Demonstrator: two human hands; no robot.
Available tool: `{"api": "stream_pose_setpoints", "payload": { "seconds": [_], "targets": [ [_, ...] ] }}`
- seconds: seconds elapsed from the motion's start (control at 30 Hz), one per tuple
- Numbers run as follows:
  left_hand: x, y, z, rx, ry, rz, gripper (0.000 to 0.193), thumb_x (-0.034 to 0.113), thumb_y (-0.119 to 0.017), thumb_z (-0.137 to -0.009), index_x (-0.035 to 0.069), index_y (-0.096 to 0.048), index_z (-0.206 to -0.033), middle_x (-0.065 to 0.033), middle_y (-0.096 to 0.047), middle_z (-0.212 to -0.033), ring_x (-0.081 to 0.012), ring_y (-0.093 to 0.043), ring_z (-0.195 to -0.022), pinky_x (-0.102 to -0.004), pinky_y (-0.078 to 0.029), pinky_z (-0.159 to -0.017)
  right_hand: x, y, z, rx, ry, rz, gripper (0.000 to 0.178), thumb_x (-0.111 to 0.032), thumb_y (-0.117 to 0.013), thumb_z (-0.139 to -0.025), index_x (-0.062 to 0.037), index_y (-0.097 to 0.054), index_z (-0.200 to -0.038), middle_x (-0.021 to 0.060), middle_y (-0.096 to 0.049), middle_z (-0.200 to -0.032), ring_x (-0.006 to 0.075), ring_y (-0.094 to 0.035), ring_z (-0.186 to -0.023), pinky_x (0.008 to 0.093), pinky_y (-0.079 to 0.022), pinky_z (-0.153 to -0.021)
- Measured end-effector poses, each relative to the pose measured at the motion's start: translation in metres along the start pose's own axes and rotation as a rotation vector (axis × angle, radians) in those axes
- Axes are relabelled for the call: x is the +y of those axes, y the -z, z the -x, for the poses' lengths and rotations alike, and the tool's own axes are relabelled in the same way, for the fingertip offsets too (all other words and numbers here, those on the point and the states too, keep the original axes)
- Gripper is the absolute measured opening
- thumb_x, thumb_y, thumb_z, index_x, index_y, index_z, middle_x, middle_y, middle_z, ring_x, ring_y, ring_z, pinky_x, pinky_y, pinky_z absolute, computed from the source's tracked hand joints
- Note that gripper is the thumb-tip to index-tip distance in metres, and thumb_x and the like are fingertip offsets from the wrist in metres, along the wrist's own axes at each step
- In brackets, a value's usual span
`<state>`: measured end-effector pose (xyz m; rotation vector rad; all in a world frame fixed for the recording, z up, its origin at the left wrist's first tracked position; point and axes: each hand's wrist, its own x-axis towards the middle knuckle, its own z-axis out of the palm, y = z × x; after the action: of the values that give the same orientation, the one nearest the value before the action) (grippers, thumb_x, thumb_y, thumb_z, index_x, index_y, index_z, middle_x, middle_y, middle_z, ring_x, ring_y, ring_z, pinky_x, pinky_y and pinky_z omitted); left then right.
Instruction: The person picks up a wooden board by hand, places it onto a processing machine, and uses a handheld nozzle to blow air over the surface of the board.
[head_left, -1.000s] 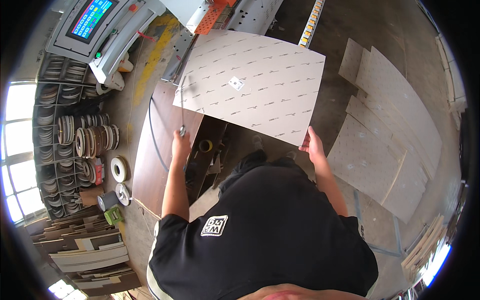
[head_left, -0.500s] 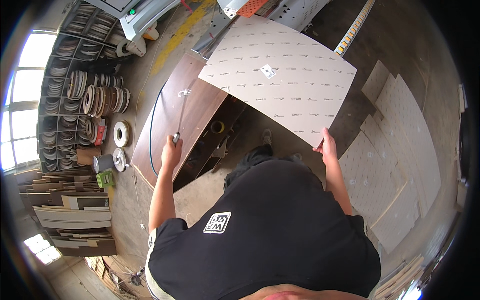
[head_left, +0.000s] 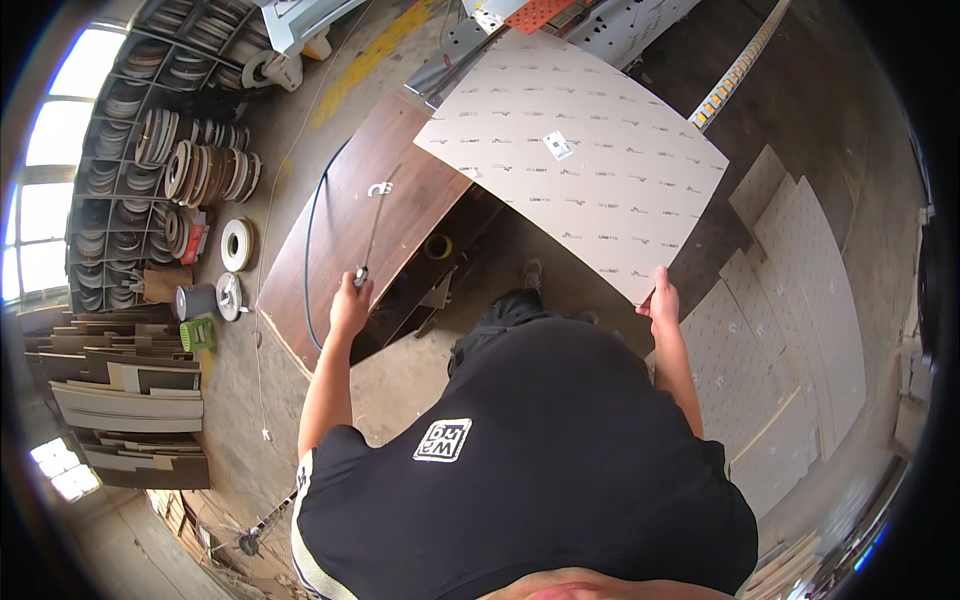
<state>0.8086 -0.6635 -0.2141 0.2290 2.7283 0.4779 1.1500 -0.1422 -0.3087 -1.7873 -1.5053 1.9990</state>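
My left hand [head_left: 349,304] is closed round the handle of what looks like an air blow gun [head_left: 361,275], its long thin nozzle reaching away over a brown wood-grain tabletop [head_left: 345,210]. A dark blue hose [head_left: 304,255] curves across that top, left of my hand. My right hand [head_left: 662,305] pinches the near corner of a large pale board [head_left: 600,190] covered in printed film, thumb on top and fingers underneath. The board lies level, its far end at an edge-working machine [head_left: 545,15]. A small white label [head_left: 557,145] sits near its middle.
Film-covered panels [head_left: 800,310] lean or lie at the right. A striped roller rail [head_left: 738,75] runs off at the far right. On the left stand a rack of edging rolls [head_left: 150,150], stacked board offcuts [head_left: 130,400] and a green crate [head_left: 197,334]. Under the tabletop is a yellow tape roll [head_left: 438,247].
The whole view has turned slightly, shifting the board and machine to the right in the picture. Both hands keep their grips, and the board stays against the machine.
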Motion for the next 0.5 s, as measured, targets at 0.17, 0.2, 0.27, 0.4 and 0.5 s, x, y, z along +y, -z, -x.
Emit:
{"api": "stream_pose_setpoints", "payload": {
  "seconds": [0.17,0.2,0.27,0.4,0.5],
  "targets": [
    [0.021,-0.033,-0.055,-0.044,0.304,0.726,0.025,0.03,-0.062,-0.102,0.011,-0.047,-0.106,-0.0038,-0.051,-0.063,-0.0156,-0.053,-0.05,-0.0326,-0.038,-0.041,0.003,-0.004,0.007,0.083,0.054,-0.044,0.063,-0.061,-0.046,-0.104,-0.0021,-0.069,-0.106,0.0054,-0.067,-0.076,0.0131,-0.062,-0.055,0.0268,-0.051,-0.042],
    [0.047,-0.041,-0.059,-0.044,0.309,0.773,0.023,0.03,-0.057,-0.105,0.012,-0.043,-0.101,-0.0016,-0.047,-0.062,-0.0132,-0.048,-0.044,-0.0283,-0.034,-0.037,-0.002,-0.002,0.014,0.11,0.058,-0.055,0.063,-0.06,-0.046,-0.104,-0.002,-0.07,-0.104,0.0048,-0.066,-0.074,0.0126,-0.061,-0.053,0.0265,-0.05,-0.041],
    [0.078,-0.075,-0.073,-0.048,0.333,1.022,0.023,0.03,-0.06,-0.104,0.013,-0.045,-0.102,-0.0008,-0.045,-0.061,-0.0137,-0.045,-0.042,-0.0289,-0.032,-0.037,-0.009,0.0,0.021,0.061,0.066,-0.088,0.058,-0.059,-0.047,-0.104,-0.0053,-0.069,-0.099,0.0027,-0.064,-0.069,0.0115,-0.059,-0.049,0.0249,-0.048,-0.039],
    [0.165,-0.118,-0.074,-0.309,0.121,1.084,0.023,0.03,-0.065,-0.101,0.012,-0.05,-0.101,-0.0009,-0.048,-0.06,-0.0142,-0.046,-0.041,-0.0297,-0.032,-0.036,-0.039,-0.005,0.045,0.062,0.062,-0.128,0.058,-0.059,-0.049,-0.104,-0.005,-0.068,-0.105,0.0031,-0.065,-0.07,0.0116,-0.059,-0.049,0.0249,-0.046,-0.04],
    [0.178,-0.122,-0.07,-0.668,-0.22,0.675,0.026,0.03,-0.072,-0.097,0.01,-0.056,-0.094,0.0002,-0.053,-0.062,-0.0108,-0.05,-0.047,-0.0284,-0.038,-0.041,-0.046,-0.006,0.056,0.089,0.063,-0.144,0.058,-0.06,-0.049,-0.103,-0.0053,-0.067,-0.108,0.0033,-0.065,-0.07,0.0119,-0.059,-0.049,0.0252,-0.046,-0.041]
  ]
}}
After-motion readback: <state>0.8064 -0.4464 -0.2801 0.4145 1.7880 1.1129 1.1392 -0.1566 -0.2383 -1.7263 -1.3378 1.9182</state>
